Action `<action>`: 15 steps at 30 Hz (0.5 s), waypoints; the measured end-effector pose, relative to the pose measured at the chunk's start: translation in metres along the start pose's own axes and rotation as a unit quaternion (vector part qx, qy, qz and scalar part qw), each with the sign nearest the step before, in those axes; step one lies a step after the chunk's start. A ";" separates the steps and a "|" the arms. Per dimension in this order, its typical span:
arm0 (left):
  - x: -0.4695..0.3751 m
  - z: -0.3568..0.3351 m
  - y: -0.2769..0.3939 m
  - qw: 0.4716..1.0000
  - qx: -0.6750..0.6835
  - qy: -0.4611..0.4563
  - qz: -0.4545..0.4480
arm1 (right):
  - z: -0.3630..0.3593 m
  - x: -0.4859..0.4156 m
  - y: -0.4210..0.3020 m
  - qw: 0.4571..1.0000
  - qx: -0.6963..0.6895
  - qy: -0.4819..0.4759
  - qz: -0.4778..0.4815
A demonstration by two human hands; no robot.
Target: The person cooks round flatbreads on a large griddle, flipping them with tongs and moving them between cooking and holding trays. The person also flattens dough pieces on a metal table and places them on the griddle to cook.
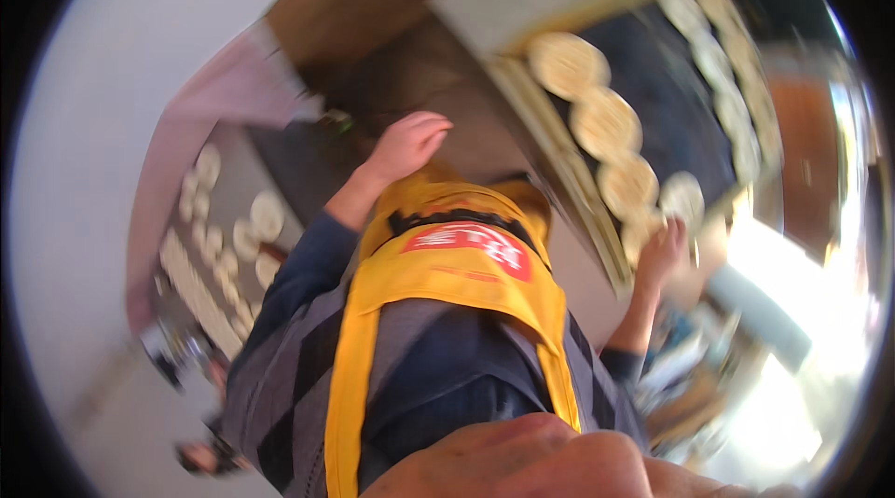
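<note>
My left hand (412, 141) hovers in front of my yellow apron (447, 260), its fingers bent and drawn together, with nothing seen in it. Out to the right, my right hand (663, 253) is at the near corner of a wood-edged dark board (654, 92). Its fingertips meet the lower edge of a pale flat round (682, 197), apparently dough or flatbread. Blur hides whether they grip it. Beside that hand, browned flat rounds (605, 124) run in a row along the board's wooden edge.
Paler rounds (727, 99) line the board's far side. At left, a table (241, 155) carries many pale rounds (267, 215) and small pieces. Pinkish cloth (231, 85) hangs beyond it. Blurred clutter (678, 365) lies at lower right. Brown floor (475, 120) shows between table and board.
</note>
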State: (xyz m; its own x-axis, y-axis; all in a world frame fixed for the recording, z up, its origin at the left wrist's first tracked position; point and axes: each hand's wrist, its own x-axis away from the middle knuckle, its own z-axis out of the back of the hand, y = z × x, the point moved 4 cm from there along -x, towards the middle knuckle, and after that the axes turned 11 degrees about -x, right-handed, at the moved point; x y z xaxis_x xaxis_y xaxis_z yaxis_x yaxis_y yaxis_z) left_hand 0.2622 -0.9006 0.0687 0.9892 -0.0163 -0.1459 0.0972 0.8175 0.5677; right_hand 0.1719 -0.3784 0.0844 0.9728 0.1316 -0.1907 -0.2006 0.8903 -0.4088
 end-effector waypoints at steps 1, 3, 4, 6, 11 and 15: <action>0.017 0.020 -0.029 1.000 0.005 0.011 0.027 | -0.009 -0.010 -0.042 0.999 -0.006 -0.001 0.034; 0.069 0.064 -0.105 0.994 -0.047 0.057 0.084 | -0.041 -0.018 -0.116 0.994 -0.019 -0.095 0.047; 0.093 0.086 -0.144 0.987 -0.068 0.082 0.124 | -0.057 -0.019 -0.153 0.985 -0.049 -0.145 0.073; 0.150 0.129 -0.222 0.961 -0.112 0.128 0.219 | -0.094 -0.011 -0.233 0.960 -0.114 -0.217 0.135; 0.360 0.221 -0.398 0.778 -0.271 0.152 0.546 | -0.152 -0.008 -0.381 0.836 -0.101 -0.480 0.245; 0.474 0.250 -0.497 0.640 -0.210 0.101 0.732 | -0.166 -0.016 -0.422 0.838 0.015 -0.494 0.231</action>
State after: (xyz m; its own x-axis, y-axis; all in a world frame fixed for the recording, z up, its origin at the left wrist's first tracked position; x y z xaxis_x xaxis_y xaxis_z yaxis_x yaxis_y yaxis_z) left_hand 0.7099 -1.4590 -0.0799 -0.0522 0.9847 0.1663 -0.9979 -0.0452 -0.0458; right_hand 0.2224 -0.8287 0.1123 0.4155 0.7493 0.5156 -0.5939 0.6529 -0.4702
